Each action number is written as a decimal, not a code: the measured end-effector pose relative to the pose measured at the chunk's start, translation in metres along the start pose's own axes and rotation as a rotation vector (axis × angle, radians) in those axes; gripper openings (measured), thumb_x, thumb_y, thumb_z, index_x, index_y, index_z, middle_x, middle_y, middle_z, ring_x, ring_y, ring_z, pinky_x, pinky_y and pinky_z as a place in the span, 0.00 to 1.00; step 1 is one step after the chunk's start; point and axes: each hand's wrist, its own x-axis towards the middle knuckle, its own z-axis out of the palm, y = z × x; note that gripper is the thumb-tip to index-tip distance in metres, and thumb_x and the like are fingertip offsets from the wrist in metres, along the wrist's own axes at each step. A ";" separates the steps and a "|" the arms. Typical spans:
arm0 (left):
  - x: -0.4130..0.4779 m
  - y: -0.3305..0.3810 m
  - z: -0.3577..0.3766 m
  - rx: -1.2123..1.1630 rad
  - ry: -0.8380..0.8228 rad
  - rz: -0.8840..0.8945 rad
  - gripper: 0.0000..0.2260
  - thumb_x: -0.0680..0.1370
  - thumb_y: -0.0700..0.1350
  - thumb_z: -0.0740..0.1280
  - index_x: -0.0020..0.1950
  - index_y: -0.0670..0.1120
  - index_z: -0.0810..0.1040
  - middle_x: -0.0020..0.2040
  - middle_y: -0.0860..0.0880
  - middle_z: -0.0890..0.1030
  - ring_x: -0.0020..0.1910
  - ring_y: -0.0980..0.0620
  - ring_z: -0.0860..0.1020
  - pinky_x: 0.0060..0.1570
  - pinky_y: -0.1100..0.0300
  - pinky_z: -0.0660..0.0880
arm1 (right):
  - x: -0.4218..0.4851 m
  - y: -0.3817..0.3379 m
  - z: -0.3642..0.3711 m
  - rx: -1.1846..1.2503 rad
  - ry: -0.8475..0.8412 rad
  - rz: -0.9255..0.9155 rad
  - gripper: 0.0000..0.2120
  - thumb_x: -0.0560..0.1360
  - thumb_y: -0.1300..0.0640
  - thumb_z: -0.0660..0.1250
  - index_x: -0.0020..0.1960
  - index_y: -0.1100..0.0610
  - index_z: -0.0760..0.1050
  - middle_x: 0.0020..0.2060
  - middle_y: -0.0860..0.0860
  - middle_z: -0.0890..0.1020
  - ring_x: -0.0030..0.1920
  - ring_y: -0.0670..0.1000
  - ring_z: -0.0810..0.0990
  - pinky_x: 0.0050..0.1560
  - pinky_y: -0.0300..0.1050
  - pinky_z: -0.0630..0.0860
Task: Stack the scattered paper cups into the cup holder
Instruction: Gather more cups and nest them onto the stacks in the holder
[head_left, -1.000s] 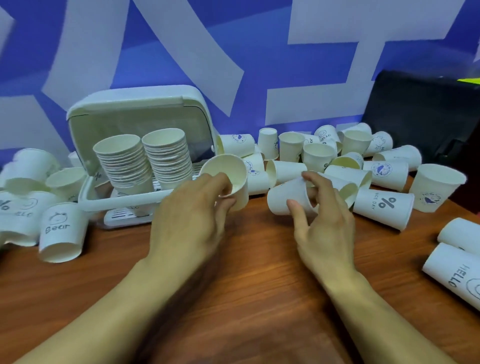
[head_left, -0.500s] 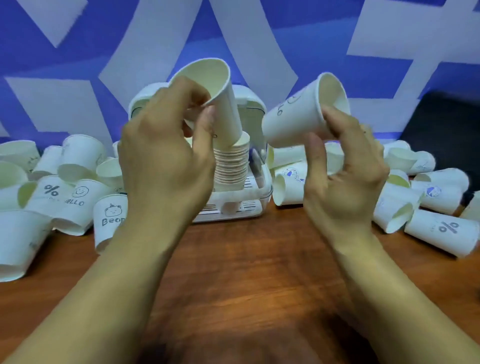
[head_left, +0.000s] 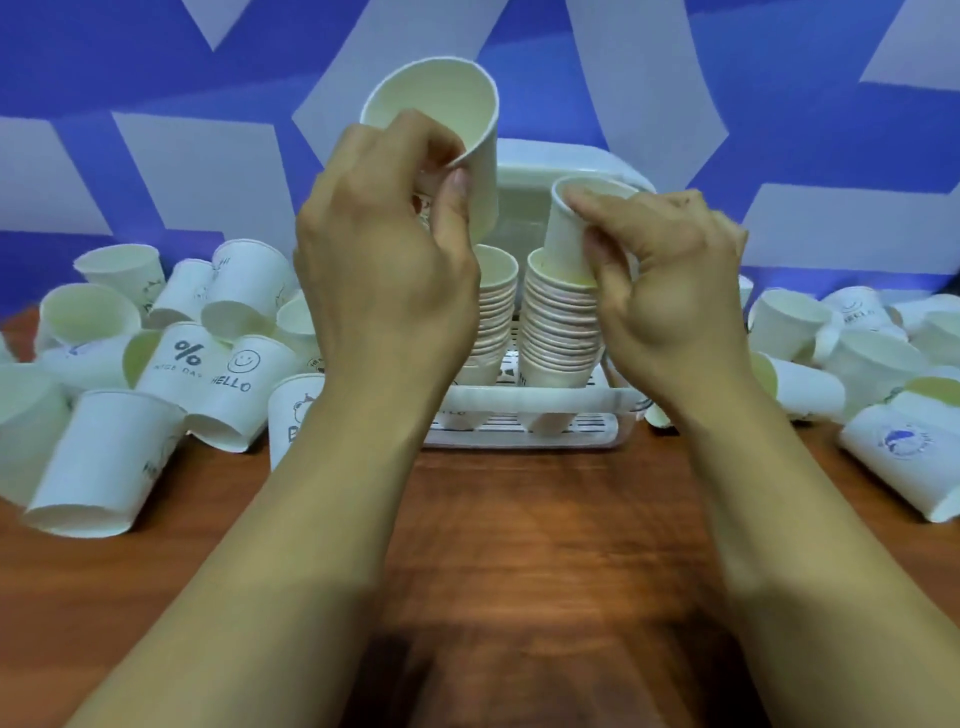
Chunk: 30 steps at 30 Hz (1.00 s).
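Observation:
A white cup holder (head_left: 540, 402) with its lid raised stands at the middle back of the wooden table and carries two stacks of paper cups. My left hand (head_left: 384, 260) grips a white paper cup (head_left: 447, 124), tilted with its mouth toward me, above the left stack (head_left: 496, 306). My right hand (head_left: 670, 280) pinches a second cup (head_left: 566, 234) by its rim. That cup stands upright with its base sunk into the top of the right stack (head_left: 558, 332). My left forearm hides part of the left stack.
Several loose paper cups lie scattered left of the holder (head_left: 171, 353) and right of it (head_left: 852, 358), some printed with "HELLO", "%" or a bear. A blue and white patterned wall stands behind. Bare wooden tabletop (head_left: 519, 519) lies between my forearms.
Both hands lifted cups off the table and carried them over the holder. The right cup turned upright and dropped into the right stack; the left cup stays raised and tilted.

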 end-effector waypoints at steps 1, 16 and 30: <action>-0.001 -0.001 0.002 0.003 -0.005 0.004 0.07 0.78 0.45 0.64 0.52 0.48 0.80 0.47 0.50 0.79 0.47 0.49 0.77 0.47 0.52 0.73 | -0.001 0.001 0.002 -0.001 -0.037 0.013 0.14 0.79 0.56 0.62 0.61 0.46 0.80 0.51 0.44 0.84 0.54 0.54 0.77 0.60 0.56 0.65; -0.014 -0.013 0.022 0.191 -0.151 0.101 0.10 0.81 0.44 0.60 0.50 0.48 0.82 0.45 0.50 0.73 0.49 0.42 0.71 0.44 0.63 0.57 | -0.016 0.012 0.019 -0.095 -0.229 0.119 0.14 0.78 0.44 0.63 0.62 0.42 0.76 0.52 0.44 0.81 0.58 0.50 0.71 0.60 0.53 0.59; -0.032 -0.035 0.035 0.422 -0.386 0.073 0.04 0.80 0.50 0.59 0.50 0.52 0.72 0.48 0.53 0.69 0.48 0.47 0.59 0.45 0.52 0.60 | -0.018 0.013 0.023 -0.154 -0.235 0.087 0.18 0.77 0.46 0.65 0.66 0.41 0.73 0.54 0.44 0.79 0.62 0.50 0.69 0.59 0.52 0.60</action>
